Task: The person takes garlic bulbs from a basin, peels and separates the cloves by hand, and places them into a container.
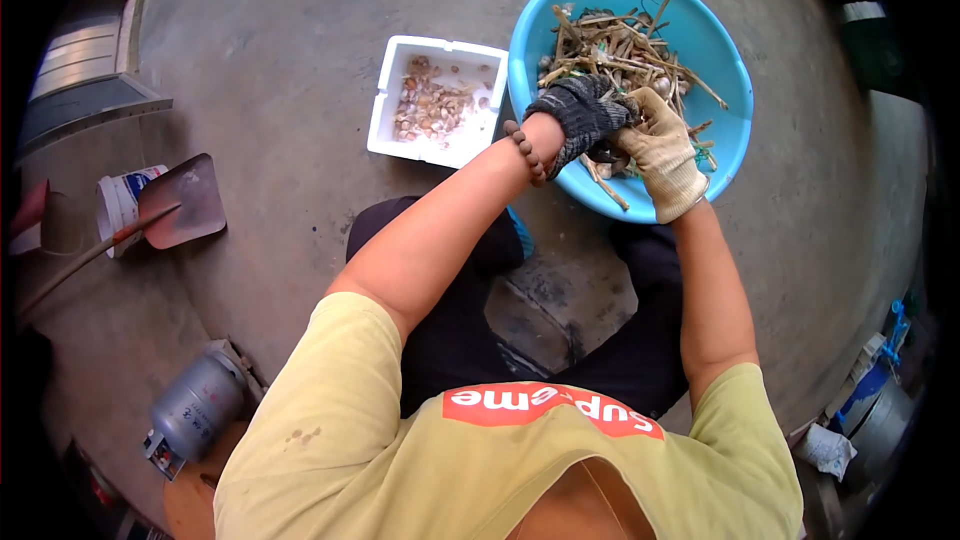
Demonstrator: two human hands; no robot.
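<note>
Concrete floor, grey and stained. On it: 1 blue basin, 1 white foam box just left of it, apart from its rim or nearly so, can't tell. Far left: 1 bucket, 1 shovel with its blade over the bucket side and handle slanting to lower left. Lower left: 1 gas cylinder, tilted in view.

Stalks: dry, many, overlapping, no exact count. All in the basin, heaped from the middle to the far side. Directions mixed. One at the right of the heap has its long axis upper left to lower right, end pointing at the right rim. One below the hands runs the same way, end pointing at the near rim. Pale bulbs among them, several, partly covered. Some green bits too, count unclear.

Foam box: many small brownish pieces, loose, spread over the bottom, too many to count.

Hands: 2, both gloved, over the near part of the basin, fingers meeting. Left hand, dark glove, 1 bead bracelet on the wrist: fingers bent inward. Right hand, cream glove: fingers curled toward the left ones. Something small and dark between them; can't tell what it is, which hand has it, or how tightly either is closed.
</note>
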